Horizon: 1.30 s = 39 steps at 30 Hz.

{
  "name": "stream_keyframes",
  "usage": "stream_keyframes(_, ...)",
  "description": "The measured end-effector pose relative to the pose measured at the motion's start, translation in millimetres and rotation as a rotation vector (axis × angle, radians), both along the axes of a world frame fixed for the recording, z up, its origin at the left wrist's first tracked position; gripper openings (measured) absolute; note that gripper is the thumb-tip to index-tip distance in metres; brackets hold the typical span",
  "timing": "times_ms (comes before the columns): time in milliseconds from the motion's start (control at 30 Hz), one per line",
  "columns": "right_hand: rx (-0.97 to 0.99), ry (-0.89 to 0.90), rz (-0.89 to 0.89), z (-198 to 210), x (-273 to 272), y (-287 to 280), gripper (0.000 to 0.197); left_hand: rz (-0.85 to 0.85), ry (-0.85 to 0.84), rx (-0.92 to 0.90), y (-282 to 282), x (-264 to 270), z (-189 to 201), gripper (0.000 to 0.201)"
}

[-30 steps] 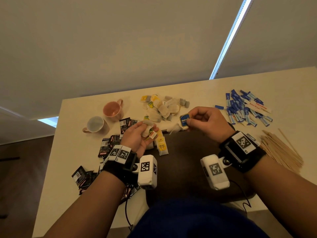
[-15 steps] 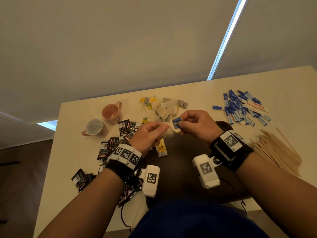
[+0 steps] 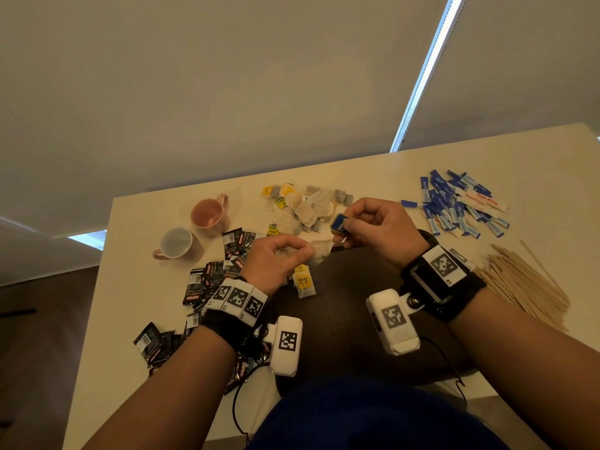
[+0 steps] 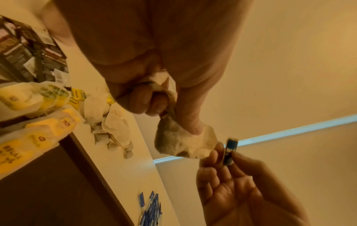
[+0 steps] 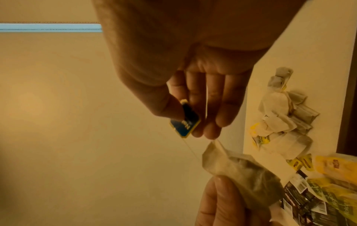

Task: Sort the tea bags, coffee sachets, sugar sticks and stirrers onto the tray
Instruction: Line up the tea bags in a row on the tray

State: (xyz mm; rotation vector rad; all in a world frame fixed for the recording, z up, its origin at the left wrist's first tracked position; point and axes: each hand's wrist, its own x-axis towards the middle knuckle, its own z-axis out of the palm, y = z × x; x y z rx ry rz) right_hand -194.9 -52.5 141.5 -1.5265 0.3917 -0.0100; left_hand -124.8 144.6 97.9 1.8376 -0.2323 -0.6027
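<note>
Above the dark tray (image 3: 341, 306), the left hand (image 3: 276, 264) has its fingers curled round a pale tea bag (image 4: 183, 142). The right hand (image 3: 376, 228) pinches its blue tag (image 3: 339, 222). Only the right wrist view shows the thin string (image 5: 191, 149) joining them. Loose tea bags (image 3: 311, 206) lie at 12 o'clock by the worktop (image 3: 373, 177) far edge, sugar sticks (image 3: 454, 206) at 2, stirrers (image 3: 526, 284) at 3, coffee sachets (image 3: 211, 277) at 9.

Right hand (image 5: 195, 97) pinches blue tag (image 5: 186, 124).
</note>
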Motion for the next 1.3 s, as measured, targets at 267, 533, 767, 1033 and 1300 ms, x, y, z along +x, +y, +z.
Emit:
stream_keyframes(267,0.133,0.004,0.118,-2,-11,-2,0.015,0.241,0.383,-0.333,2,3,-1,0.022)
stream_keyframes(533,0.147,0.213,0.035,-15,-3,13,0.028,0.303,0.466,-0.418,1,6,2,0.027)
stream_keyframes(767,0.186,0.251,0.017,-17,9,30,0.026,0.323,0.236,-0.272,-5,3,5,0.008)
stream_keyframes(1033,0.164,0.195,0.043,-17,8,34,0.039,0.201,-0.042,-0.154,-2,1,14,0.005)
stream_keyframes(1300,0.137,0.124,0.045,-15,10,29,0.019,-0.012,-0.160,-0.106,1,4,19,0.016)
